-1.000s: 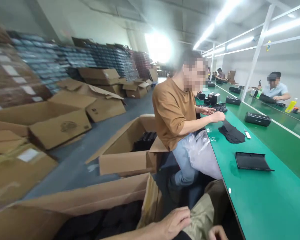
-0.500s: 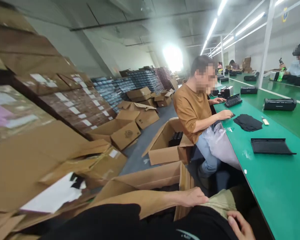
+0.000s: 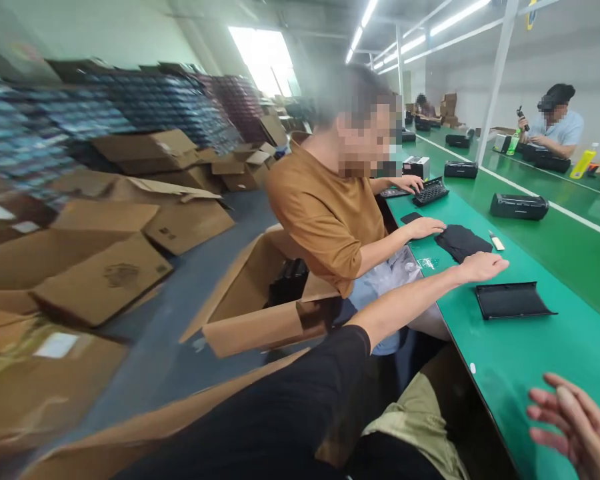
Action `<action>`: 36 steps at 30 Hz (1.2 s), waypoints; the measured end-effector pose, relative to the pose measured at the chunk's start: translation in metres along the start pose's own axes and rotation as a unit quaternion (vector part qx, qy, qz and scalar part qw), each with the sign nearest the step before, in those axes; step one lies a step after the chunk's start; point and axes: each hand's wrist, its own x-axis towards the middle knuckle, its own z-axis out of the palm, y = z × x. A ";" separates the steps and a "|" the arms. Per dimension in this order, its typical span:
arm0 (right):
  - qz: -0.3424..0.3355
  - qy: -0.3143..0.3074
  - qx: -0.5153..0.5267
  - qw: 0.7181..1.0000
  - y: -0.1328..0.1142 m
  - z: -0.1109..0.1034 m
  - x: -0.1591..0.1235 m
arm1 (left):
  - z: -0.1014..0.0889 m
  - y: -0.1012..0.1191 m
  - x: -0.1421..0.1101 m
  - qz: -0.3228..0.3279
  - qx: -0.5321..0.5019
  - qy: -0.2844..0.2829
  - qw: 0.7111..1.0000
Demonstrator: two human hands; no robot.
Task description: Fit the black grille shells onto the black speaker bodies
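My left hand [image 3: 483, 268] reaches out over the green workbench [image 3: 580, 333], its fingers loosely stretched and nothing seen in them. It is beside a stack of dark sheets [image 3: 463, 243] and just behind a black curved panel [image 3: 515, 301]; whether it touches the sheets I cannot tell. Closer to me, my right hand [image 3: 575, 420] is above the bench at the lower right, fingers spread and holding nothing.
A co-worker in a brown shirt [image 3: 315, 207] sits at left, hands near the sheets and a black grille-like part [image 3: 431, 191]. A small cream-handled tool [image 3: 497, 241] and a black speaker-like unit [image 3: 519, 207] lie beyond. Open cardboard boxes [image 3: 255, 327] stand on the floor.
My left hand has moved from my lap out over the bench to the dark sheets. My right hand has risen from my lap to the right, its fingers spreading. The view has turned right.
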 end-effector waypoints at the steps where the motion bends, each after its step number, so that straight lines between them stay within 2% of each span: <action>1: -0.023 0.039 0.009 0.999 -0.021 -0.002 0.017 | 0.006 0.002 0.011 0.006 0.010 -0.029 1.000; 3: -0.061 0.084 0.016 0.994 -0.054 0.000 0.051 | 0.018 0.004 0.023 0.028 0.047 -0.085 0.995; 5: -0.074 0.104 0.009 0.992 -0.076 0.005 0.084 | 0.028 0.004 0.023 0.050 0.086 -0.115 0.988; 8: -0.048 0.120 -0.006 0.992 -0.094 0.013 0.120 | 0.035 0.000 0.016 0.070 0.084 -0.107 0.988; 11: -0.047 0.127 -0.012 0.991 -0.099 0.013 0.134 | 0.036 -0.005 0.005 0.089 0.047 -0.096 0.990; 13: -0.084 0.122 -0.015 0.989 -0.095 0.011 0.132 | 0.035 -0.009 -0.005 0.107 0.001 -0.086 0.991; 16: -0.151 0.099 -0.029 0.983 -0.088 0.008 0.118 | 0.038 -0.013 -0.028 0.124 -0.163 -0.063 0.977; 18: -0.182 0.084 -0.043 0.979 -0.084 0.009 0.105 | 0.042 -0.013 -0.046 0.107 -0.305 -0.058 0.945; 21: -0.210 0.075 -0.068 0.973 -0.083 0.014 0.086 | 0.052 -0.010 -0.073 0.067 -0.465 -0.075 0.880; 24: -0.226 0.085 -0.106 0.965 -0.086 0.018 0.072 | 0.060 -0.008 -0.090 0.046 -0.552 -0.080 0.829; 27: -0.229 0.081 -0.125 0.962 -0.090 0.020 0.067 | 0.067 -0.005 -0.098 -0.001 -0.584 -0.082 0.808; 29: -0.224 0.069 -0.132 0.963 -0.093 0.021 0.068 | 0.068 -0.001 -0.102 -0.018 -0.558 -0.109 0.822; 30: -0.220 0.063 -0.140 0.963 -0.094 0.023 0.070 | 0.067 0.001 -0.104 -0.009 -0.516 -0.131 0.846; 31: -0.214 0.057 -0.149 0.964 -0.095 0.024 0.072 | 0.066 0.003 -0.105 0.012 -0.448 -0.151 0.881; 33: -0.203 0.046 -0.166 0.964 -0.097 0.028 0.078 | 0.061 0.006 -0.109 0.066 -0.249 -0.163 0.952; 34: -0.197 0.039 -0.168 0.965 -0.098 0.030 0.082 | 0.059 0.006 -0.110 0.084 -0.148 -0.157 0.973; 36: -0.181 0.017 -0.158 0.971 -0.100 0.033 0.091 | 0.054 0.004 -0.111 0.092 -0.026 -0.142 0.985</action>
